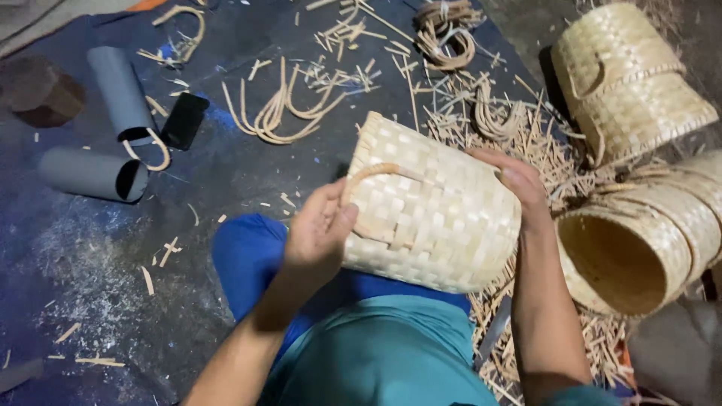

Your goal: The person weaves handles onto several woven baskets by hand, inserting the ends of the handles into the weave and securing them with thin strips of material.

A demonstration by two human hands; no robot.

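the basket (436,218) lies on its side above the person's lap, held between both hands. its long axis runs from upper left to lower right across the view, tilted; which end is the mouth cannot be told, since the opening is turned away. it is pale straw colour, woven in a flat checker of wide strips, with rounded corners at the lower right. a curved cane handle (376,177) arcs across the face that looks up, its ends tucked into the weave.

the left hand (320,229) sits at the basket's left side, fingers curled and thumb pressed onto the weave just below the handle, pinching that edge. the right hand (519,184) grips the basket's upper right edge, fingers wrapped over the rim and out of sight behind it.

right of the basket, just beside the right forearm, a second basket (639,256) lies on its side with its open mouth facing the camera. above that one, well right of the held basket, a third basket (632,83) stands tilted. left of the basket, well apart, two grey tubes (113,128) and a dark phone (184,120) lie on the blue mat (90,248). above the basket, bent cane loops (286,113) and split offcuts are scattered.
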